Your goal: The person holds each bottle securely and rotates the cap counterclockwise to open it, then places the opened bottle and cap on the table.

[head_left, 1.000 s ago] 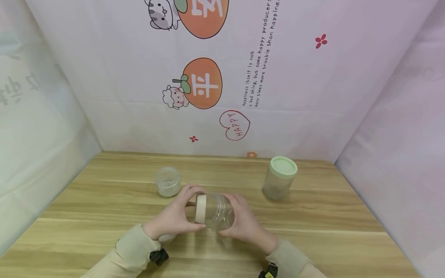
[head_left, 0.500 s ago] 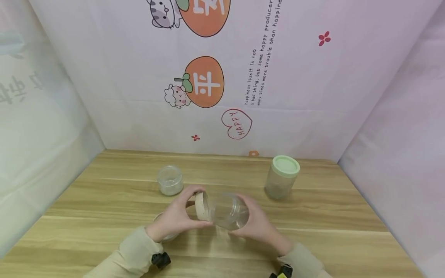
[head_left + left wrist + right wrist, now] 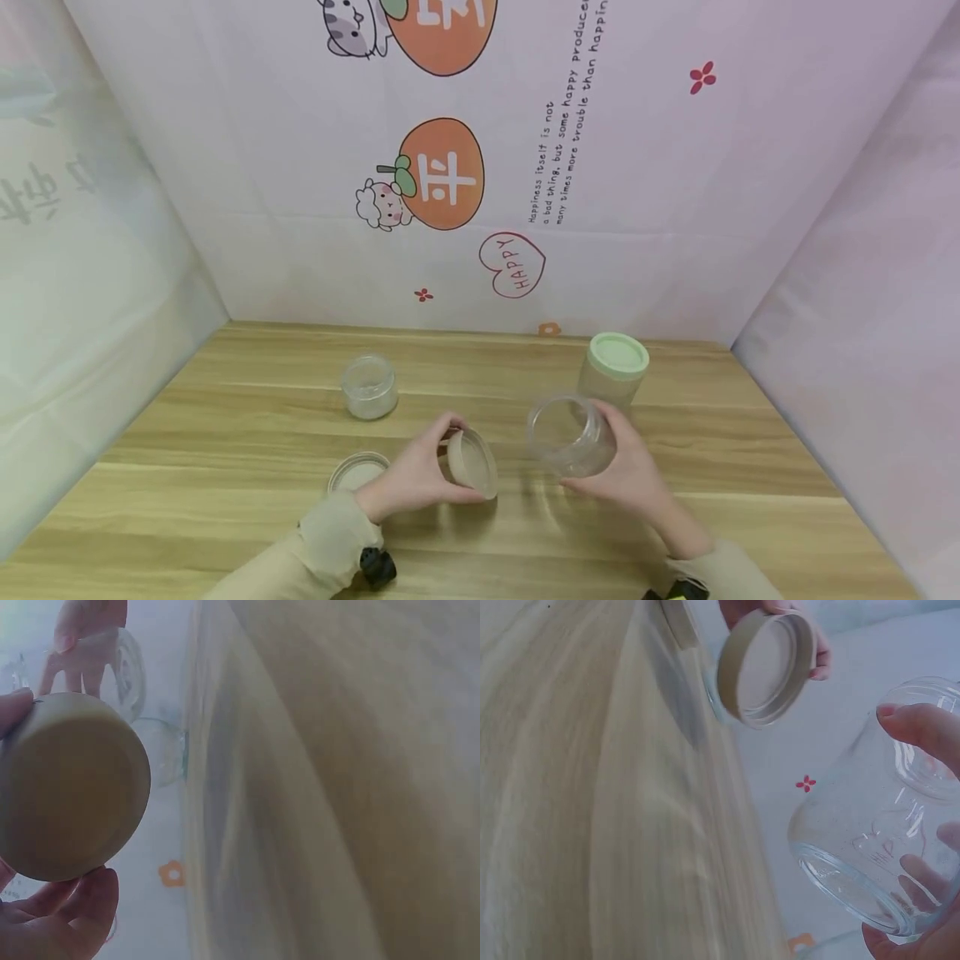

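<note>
My left hand (image 3: 422,469) pinches a round beige lid (image 3: 476,463) by its rim, between thumb and fingers. In the head view the lid's inner side faces right; the left wrist view shows its flat outer face. A clear, lidless jar (image 3: 572,437) is in my right hand (image 3: 632,468), fingers and thumb around its side. The jar tilts with its mouth toward the left, apart from the lid. The right wrist view shows the jar's transparent wall (image 3: 870,817) with fingers seen through it.
A taller jar with a light green lid (image 3: 618,357) stands behind my right hand. A small clear open jar (image 3: 370,387) stands at the back left. Another beige-rimmed lid (image 3: 358,472) lies on the wooden table (image 3: 247,433) by my left wrist. Printed cloth walls enclose the table.
The beige lid has come off the clear jar. My right hand has moved right with the jar, its mouth turning toward the camera; my left hand has shifted slightly right and down, uncovering the other lid.
</note>
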`<state>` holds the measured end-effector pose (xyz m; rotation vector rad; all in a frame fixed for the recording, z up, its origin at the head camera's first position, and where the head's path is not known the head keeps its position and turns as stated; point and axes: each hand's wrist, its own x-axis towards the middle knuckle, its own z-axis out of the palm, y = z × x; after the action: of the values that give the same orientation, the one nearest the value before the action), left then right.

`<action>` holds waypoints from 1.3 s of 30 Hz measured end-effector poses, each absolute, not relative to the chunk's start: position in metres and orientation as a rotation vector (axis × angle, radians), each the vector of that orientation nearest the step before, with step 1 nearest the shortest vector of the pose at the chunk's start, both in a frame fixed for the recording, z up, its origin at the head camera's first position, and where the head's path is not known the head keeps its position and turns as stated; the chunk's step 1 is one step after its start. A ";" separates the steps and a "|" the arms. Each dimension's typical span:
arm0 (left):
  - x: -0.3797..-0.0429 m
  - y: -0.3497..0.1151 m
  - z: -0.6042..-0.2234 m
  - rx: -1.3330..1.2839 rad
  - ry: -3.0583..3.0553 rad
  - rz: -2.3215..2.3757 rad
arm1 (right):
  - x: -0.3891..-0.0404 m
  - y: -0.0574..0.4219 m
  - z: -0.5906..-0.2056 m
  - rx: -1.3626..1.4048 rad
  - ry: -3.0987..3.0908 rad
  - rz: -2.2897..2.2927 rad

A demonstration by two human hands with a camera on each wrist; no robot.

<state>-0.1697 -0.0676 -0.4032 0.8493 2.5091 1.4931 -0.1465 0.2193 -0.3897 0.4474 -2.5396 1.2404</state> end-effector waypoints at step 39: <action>-0.186 -0.047 -0.427 0.850 2.384 1.357 | -0.138 0.237 -0.386 0.403 -2.555 1.135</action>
<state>-0.1860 -0.0468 -0.4271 0.8501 2.3837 1.3569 -0.1377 0.2371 -0.3862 0.4033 -2.5552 1.1346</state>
